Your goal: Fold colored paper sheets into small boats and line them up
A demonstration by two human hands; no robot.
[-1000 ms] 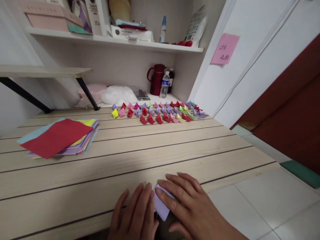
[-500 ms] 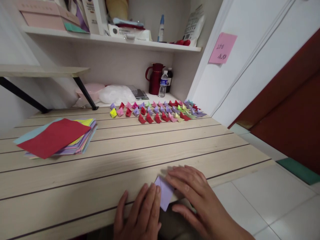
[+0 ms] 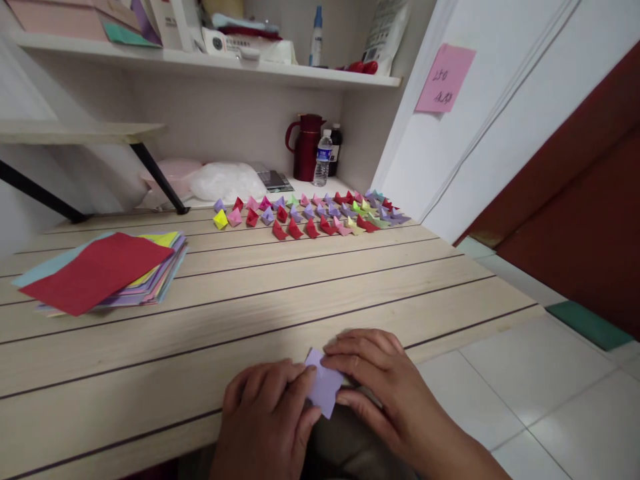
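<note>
A small folded piece of lavender paper (image 3: 325, 385) lies at the table's near edge, its lower corner over the edge. My left hand (image 3: 267, 407) has its left side pinched between thumb and curled index finger. On the other side, my right hand (image 3: 373, 383) grips the paper's right edge, fingers on top and thumb at the lower corner. Parts of the paper are covered by the fingertips. Farther back stand rows of small folded paper boats (image 3: 311, 229) in red, purple, pink, yellow and green.
A stack of coloured paper sheets (image 3: 100, 270), red on top, lies on the left of the slatted table (image 3: 240, 287). Behind the boats are a dark red jug (image 3: 307, 148), a water bottle (image 3: 323, 160) and a plastic bag (image 3: 227, 181). A small raised shelf (image 3: 80, 132) stands at the back left.
My left hand has gone from flat, straight fingers to a pinch on the paper. My right thumb has closed in on its edge. The paper is turned slightly, and the view has shifted a little.
</note>
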